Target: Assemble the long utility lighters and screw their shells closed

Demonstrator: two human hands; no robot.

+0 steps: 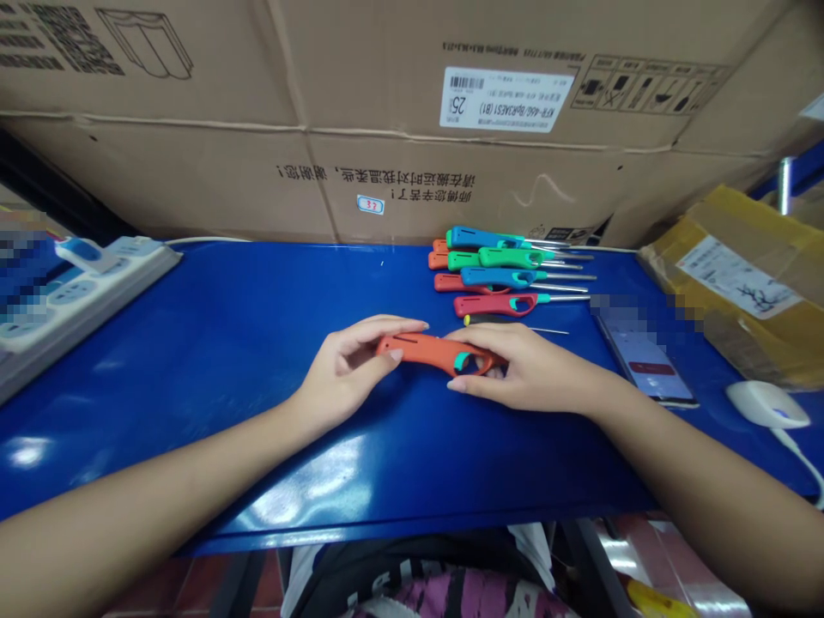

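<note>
An orange long-nosed gas lighter [421, 352] with a turquoise trigger lies crosswise between my hands, low over the blue table. My left hand [351, 369] grips its handle end, thumb in front and fingers behind. Around the trigger end, my right hand [515, 365] is closed, hiding the lighter's nozzle side. Just behind my right hand lies a screwdriver [547, 330] with a black and yellow handle. Further back is a pile of several lighters in red, green and blue, among them a red lighter [486, 305] nearest me, their metal tubes pointing right.
Cardboard [225, 189] with printed labels stands along the back of the blue table [212, 360]. At the left is a white power strip [83, 292] with a plug. On the right are a phone [644, 360], a white corded device [766, 403] and a taped carton [753, 283].
</note>
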